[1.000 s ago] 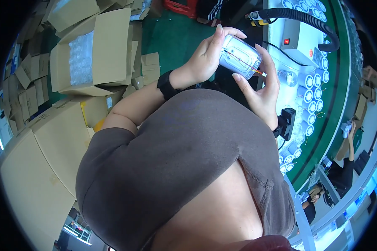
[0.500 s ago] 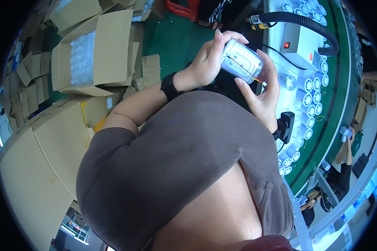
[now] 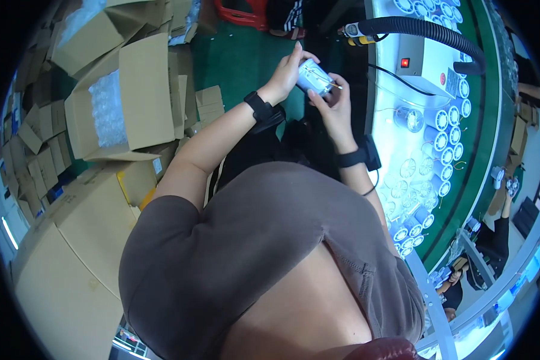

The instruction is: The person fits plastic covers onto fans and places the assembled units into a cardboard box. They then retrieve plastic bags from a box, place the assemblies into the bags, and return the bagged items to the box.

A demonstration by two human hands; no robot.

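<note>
Between my two hands is a white plastic housing (image 3: 312, 78) with rounded edges and thin coloured wires coming off its right end. My left hand (image 3: 286, 77) grips its left side, the thumb along the edge and the other fingers mostly hidden behind. Around the right end close the thumb and fingers of my right hand (image 3: 336, 110), beside the loose wire ends. The housing is held in the air, left of the worktable (image 3: 385, 129). On that table, nearest my right hand, lies a clear round part (image 3: 409, 119) with a thin wire.
Several white cylindrical units (image 3: 441, 141) stand in rows on the table, with clear discs (image 3: 408, 168) nearer me. A grey box with a red switch (image 3: 405, 62) and a black corrugated hose (image 3: 420, 27) are behind. Open cartons (image 3: 147, 90) fill the left. Other people work at far right.
Both hands have carried the housing left and farther down from the head, so it looks smaller. My grip stays on both ends, and the housing is tilted differently.
</note>
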